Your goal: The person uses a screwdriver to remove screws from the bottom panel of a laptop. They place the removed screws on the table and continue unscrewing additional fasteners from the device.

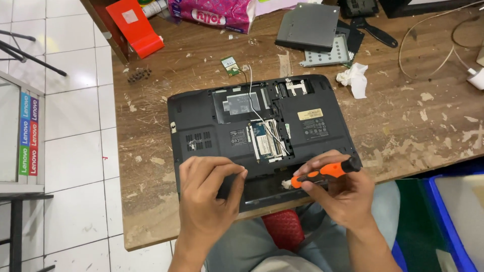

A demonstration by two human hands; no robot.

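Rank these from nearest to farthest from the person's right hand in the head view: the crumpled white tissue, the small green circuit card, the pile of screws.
From the right hand, which holds an orange screwdriver:
1. Tissue, up and slightly right, beside the laptop's far corner.
2. Green card, up-left, beyond the laptop's far edge.
3. Screws, farthest, near the table's far-left corner.

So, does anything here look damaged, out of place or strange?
Yes. The upturned black laptop lies open, covers off, with loose wires trailing to a small green card on the table. The tabletop is badly scratched and flaking. A crumpled white tissue and a pile of screws lie loose.
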